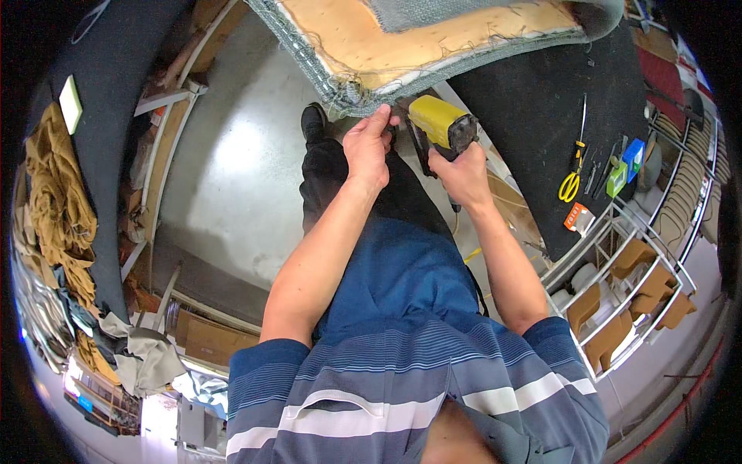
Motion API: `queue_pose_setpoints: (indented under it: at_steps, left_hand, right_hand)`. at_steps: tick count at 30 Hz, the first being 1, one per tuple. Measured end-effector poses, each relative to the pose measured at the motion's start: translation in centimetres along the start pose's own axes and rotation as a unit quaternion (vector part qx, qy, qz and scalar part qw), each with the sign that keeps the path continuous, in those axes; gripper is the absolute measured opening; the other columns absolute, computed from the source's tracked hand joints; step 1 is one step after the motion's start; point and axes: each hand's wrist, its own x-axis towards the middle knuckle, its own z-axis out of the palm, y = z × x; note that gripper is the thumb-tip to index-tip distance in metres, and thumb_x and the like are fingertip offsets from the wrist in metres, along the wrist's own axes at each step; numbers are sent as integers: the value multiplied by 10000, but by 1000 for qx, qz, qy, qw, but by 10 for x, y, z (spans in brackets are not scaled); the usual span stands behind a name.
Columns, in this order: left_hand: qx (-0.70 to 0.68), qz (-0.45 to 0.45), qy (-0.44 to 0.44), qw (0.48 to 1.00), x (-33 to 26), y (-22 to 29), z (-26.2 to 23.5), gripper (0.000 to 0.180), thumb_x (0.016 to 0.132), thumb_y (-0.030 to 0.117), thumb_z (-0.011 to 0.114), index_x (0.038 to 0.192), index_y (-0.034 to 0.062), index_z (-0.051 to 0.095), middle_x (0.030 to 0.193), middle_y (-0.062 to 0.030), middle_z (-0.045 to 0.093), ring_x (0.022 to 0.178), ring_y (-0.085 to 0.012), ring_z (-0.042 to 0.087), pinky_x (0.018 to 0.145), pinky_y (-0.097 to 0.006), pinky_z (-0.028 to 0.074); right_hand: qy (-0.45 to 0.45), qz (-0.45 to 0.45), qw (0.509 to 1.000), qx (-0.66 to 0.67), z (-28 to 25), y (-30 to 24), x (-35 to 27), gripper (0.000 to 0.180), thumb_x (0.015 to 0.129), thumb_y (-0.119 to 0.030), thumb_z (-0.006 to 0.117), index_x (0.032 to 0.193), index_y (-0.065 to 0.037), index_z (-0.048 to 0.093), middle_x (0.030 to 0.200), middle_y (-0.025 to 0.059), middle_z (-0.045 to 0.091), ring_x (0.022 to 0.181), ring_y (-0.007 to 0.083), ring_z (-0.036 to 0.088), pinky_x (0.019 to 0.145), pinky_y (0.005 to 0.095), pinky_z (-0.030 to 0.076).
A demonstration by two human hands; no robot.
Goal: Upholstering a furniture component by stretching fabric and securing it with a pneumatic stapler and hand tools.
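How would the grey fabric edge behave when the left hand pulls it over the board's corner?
The grey fabric looks floppy: it bunches at the corner where the left hand pinches it. Frayed threads along its edge suggest it may unravel. The board beneath probably stays stiff.

Two hands: the left hand (369, 147) and the right hand (464, 174). One yellow staple gun (440, 124). One upholstered panel (402, 39) with one grey fabric cover (340, 89) wrapped over its near edge. On the dark surface (541, 116), toward its right edge: one pair of yellow-handled scissors (572, 182), one green box (617, 179), one blue box (634, 155), one small orange-and-white pack (578, 218)
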Motion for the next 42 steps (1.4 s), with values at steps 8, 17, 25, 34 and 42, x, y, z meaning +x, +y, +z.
queue_pose_setpoints:
  at_steps: [8,17,25,34,42]
  left_hand:
    - [-18,7,22,1000,-5,5,8,225,942,242,736,834,49,693,737,24,641,544,-34,369,480,-224,256]
    - [1,-6,27,1000,-6,6,8,234,951,246,724,828,50,687,735,32,631,549,-38,350,491,-226,254]
    - [-6,4,11,1000,-3,2,4,235,948,255,729,820,62,688,716,37,626,547,-34,366,490,-221,258]
    - [7,-30,14,999,-8,13,0,235,962,257,709,832,63,676,753,42,602,558,-42,378,490,-221,263]
    - [12,-22,12,1000,-7,10,-6,222,928,270,749,815,93,679,738,41,627,570,-30,402,494,-211,284]
  right_hand:
    - [3,-26,999,26,7,-3,-5,265,856,-14,670,1112,54,678,936,14,689,816,85,619,728,271,512]
    - [35,-38,999,6,11,-13,-4,283,796,-59,684,1065,30,700,941,171,750,908,249,744,804,366,556]
    - [68,-60,994,-55,21,-16,-5,288,792,-54,683,1075,4,685,958,206,729,931,335,730,797,393,556]
    - [38,-20,999,-29,14,-3,-3,306,789,-60,692,1084,20,689,967,194,738,920,289,736,799,383,553]
    - [24,-30,999,20,16,-3,-6,252,797,-66,699,1026,39,708,866,152,744,826,193,727,765,349,551]
